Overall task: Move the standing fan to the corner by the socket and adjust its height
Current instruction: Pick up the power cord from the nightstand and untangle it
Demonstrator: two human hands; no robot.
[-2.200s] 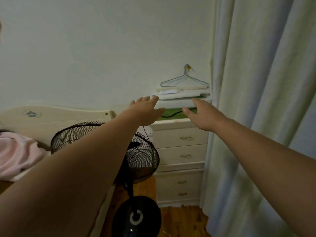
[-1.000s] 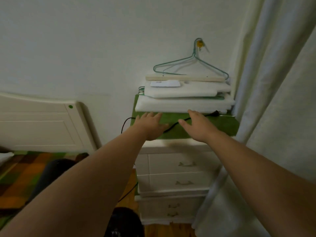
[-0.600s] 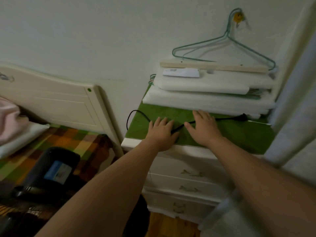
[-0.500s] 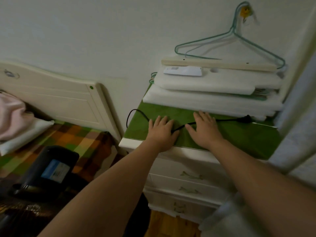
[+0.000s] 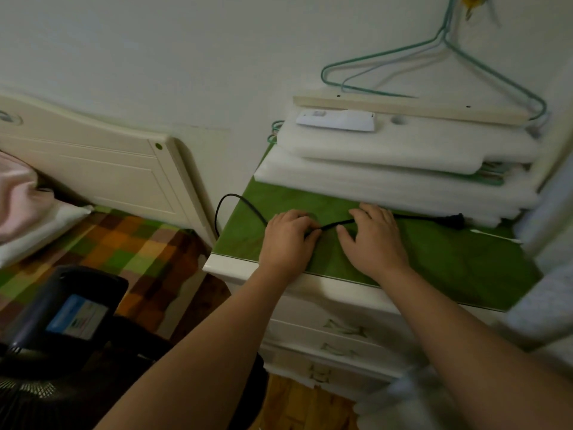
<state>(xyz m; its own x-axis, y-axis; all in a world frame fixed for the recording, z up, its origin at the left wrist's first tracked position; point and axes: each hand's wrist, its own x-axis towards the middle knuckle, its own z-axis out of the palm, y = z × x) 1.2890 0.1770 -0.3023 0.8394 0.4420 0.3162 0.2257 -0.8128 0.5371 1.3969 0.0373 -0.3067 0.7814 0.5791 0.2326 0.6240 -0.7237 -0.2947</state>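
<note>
Pinching the black cord (image 5: pixel 333 225) w/ curled left hand (image 5: pixel 286 240); right hand (image 5: pixel 373 240) is laid flat, fingers spread, over it on the green-topped dresser (image 5: pixel 449 262). Cord is judged light, limp; plug (image 5: pixel 453 218) best gripped by its body. Fan (image 5: pixel 71 318) is seen bottom left, prob. top-heavy; pole is the likely hold.

The standing fan (image 5: pixel 71 311) appears at the lower left, seen from above and behind: a dark motor housing bearing a blue-and-white label, with part of the black wire grille at the bottom left edge. Its black power cord (image 5: pixel 248 206) rises in a loop beside the cabinet edge, runs across the green-covered cabinet top, and ends in a black plug (image 5: pixel 454 219) lying flat at the right, unplugged.
</note>
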